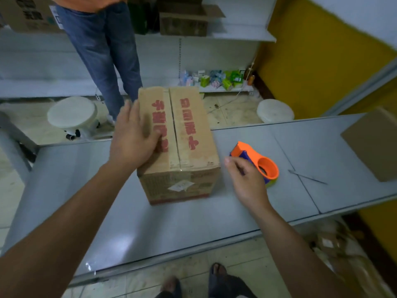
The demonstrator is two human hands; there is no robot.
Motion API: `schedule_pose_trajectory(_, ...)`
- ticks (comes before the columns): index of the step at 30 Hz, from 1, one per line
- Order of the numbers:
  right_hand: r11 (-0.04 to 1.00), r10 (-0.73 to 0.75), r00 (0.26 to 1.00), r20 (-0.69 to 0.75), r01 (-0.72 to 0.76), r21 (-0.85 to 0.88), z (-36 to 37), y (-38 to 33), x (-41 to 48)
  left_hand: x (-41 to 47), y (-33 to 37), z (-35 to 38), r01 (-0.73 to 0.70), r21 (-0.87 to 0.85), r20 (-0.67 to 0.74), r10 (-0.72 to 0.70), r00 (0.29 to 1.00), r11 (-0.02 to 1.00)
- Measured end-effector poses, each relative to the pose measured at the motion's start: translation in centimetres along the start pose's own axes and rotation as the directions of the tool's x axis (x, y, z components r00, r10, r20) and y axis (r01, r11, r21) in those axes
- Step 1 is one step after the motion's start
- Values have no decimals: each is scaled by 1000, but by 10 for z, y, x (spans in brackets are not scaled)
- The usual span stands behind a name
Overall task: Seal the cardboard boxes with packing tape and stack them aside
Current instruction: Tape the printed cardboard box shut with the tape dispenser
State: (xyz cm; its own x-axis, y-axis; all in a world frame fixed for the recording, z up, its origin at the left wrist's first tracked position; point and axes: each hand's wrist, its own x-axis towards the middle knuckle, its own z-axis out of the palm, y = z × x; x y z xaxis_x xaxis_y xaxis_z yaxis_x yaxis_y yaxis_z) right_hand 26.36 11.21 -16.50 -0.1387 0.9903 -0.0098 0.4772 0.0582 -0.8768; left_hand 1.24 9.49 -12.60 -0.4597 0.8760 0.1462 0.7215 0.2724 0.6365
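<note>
Head view: left hand (133, 140) spread atop closed box (190, 125), right hand (247, 181) curled round tape dispenser (267, 166).

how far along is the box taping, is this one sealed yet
Done, apparently: the box has its flaps closed, with a tape strip seemingly along the top seam. In hand: the left hand rests flat on its top; the right hand is at the tape dispenser on the table. Left: stacking it aside.
</note>
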Motion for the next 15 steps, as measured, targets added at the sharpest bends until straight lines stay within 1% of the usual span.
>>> schedule_pose_trajectory(1, 999, 14, 998, -61, -16, -35, -9, 11, 7, -6, 11, -1, -105, 73, 2, 105, 994, 992)
schedule_pose_trajectory(2, 994, 27, 992, -120, -40, -102, -17, 23, 16, -13, 24, -1, -173, 84, 52, 169, 984, 981)
schedule_pose_trajectory(3, 977, 36, 989, -146, -65, -204, -25, 34, 26, -19, 34, 3, -217, 85, 125, 205, 971, 973)
schedule_pose_trajectory(5, 900, 91, 990, -112, -129, -415, -37, 50, 45, -28, 46, 19, -269, 162, 265, 220, 939, 949)
schedule_pose_trajectory(7, 823, 137, 989, -57, -146, -549, -45, 59, 58, -31, 46, 34, -299, 244, 300, 221, 928, 923)
schedule_pose_trajectory(9, 803, 151, 988, -39, -146, -578, -46, 68, 65, -29, 43, 39, -277, 279, 289, 194, 938, 920)
schedule_pose_trajectory(13, 843, 206, 977, -51, -204, -498, -43, 89, 77, -29, 44, 37, -255, 301, 273, 174, 946, 919)
schedule_pose_trajectory(15, 846, 251, 967, -41, -240, -476, -48, 94, 82, -29, 46, 37, -247, 305, 263, 168, 950, 920)
